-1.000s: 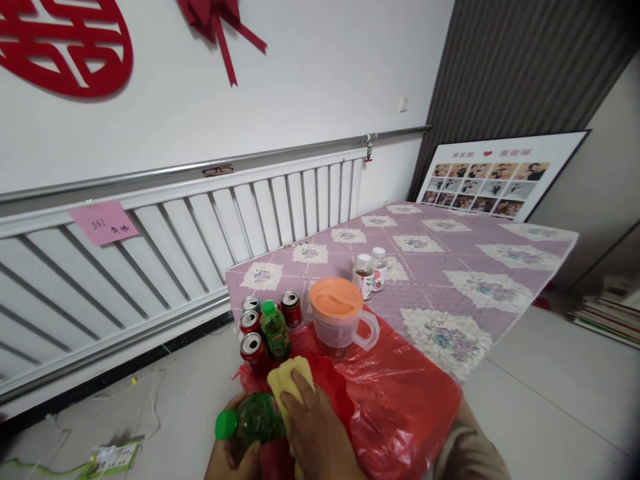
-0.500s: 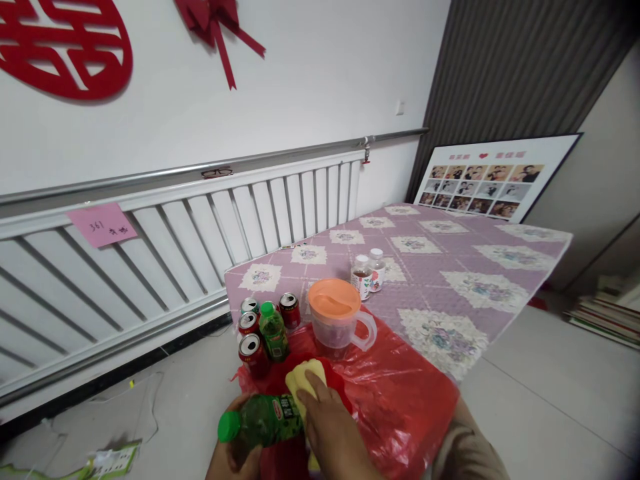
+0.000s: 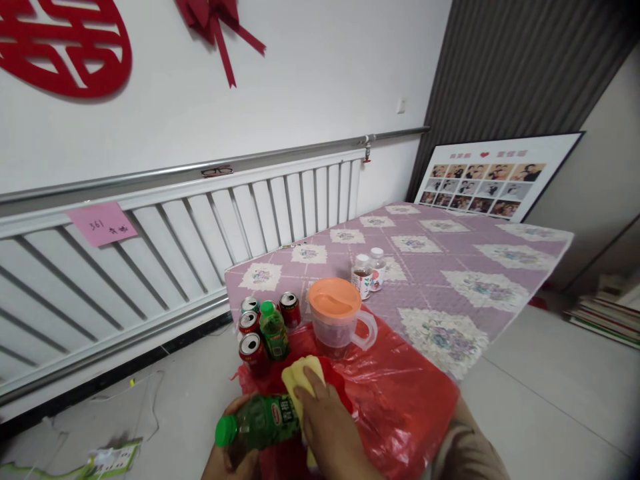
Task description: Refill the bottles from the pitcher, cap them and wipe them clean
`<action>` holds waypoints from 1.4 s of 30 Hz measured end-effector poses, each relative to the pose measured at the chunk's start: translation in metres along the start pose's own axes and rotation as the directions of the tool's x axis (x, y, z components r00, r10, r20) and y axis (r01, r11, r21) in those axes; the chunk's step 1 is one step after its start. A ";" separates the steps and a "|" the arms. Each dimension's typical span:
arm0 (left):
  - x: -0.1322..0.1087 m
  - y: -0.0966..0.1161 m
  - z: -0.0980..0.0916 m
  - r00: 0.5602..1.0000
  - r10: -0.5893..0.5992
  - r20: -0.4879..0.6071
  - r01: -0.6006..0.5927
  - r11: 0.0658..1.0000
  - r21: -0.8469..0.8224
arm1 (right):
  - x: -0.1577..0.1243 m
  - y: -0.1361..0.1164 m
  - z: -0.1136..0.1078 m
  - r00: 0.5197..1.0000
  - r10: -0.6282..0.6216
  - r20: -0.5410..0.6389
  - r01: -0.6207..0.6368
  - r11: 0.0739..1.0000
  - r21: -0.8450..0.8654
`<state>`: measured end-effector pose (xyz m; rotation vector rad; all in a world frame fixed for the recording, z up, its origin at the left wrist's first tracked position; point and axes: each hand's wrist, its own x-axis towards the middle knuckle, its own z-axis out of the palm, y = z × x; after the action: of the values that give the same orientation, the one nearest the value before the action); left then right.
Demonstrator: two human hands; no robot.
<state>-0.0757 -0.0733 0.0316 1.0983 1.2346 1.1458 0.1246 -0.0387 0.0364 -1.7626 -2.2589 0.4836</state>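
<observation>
A green plastic bottle (image 3: 260,423) lies sideways in my left hand (image 3: 235,459), its green cap pointing left. My fingers wrap round it from below and behind. My right hand (image 3: 325,417) presses a folded yellow cloth (image 3: 303,377) against the bottle's base end. Under both hands spreads a red plastic bag (image 3: 400,393); a red dish or bowl, mostly hidden, sits behind the cloth. Just beyond stands a clear pitcher (image 3: 336,320) with an orange lid. To its left are a second green bottle (image 3: 274,333), upright, and several opened drink cans (image 3: 251,350).
Two small white-capped bottles (image 3: 362,277) stand behind the pitcher on the flowered purple tablecloth (image 3: 430,280). A white radiator (image 3: 280,213) runs along the wall at the left. A framed photo board (image 3: 480,177) leans at the far end. Stacked books (image 3: 605,310) lie at right.
The green bottle and my left hand have shifted slightly left and down. The cloth under my right hand has moved a little left and up.
</observation>
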 end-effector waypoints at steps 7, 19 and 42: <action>0.001 0.004 0.008 1.000 -0.020 -0.004 0.020 0.999 -0.044 | 0.001 0.023 0.010 0.996 0.087 0.018 -0.086 0.995 -0.053; -0.002 0.004 0.022 0.999 0.039 -0.012 -0.039 0.999 0.003 | -0.016 -0.021 0.010 0.941 -0.291 -0.175 0.297 0.955 0.010; -0.003 0.001 0.012 0.998 0.054 0.028 -0.052 0.995 -0.080 | -0.008 0.004 -0.005 0.997 -0.047 0.066 0.043 0.998 0.056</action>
<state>-0.0634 -0.0761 0.0331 1.0907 1.1328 1.2039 0.1320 -0.0445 0.0401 -1.6902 -2.3021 0.5980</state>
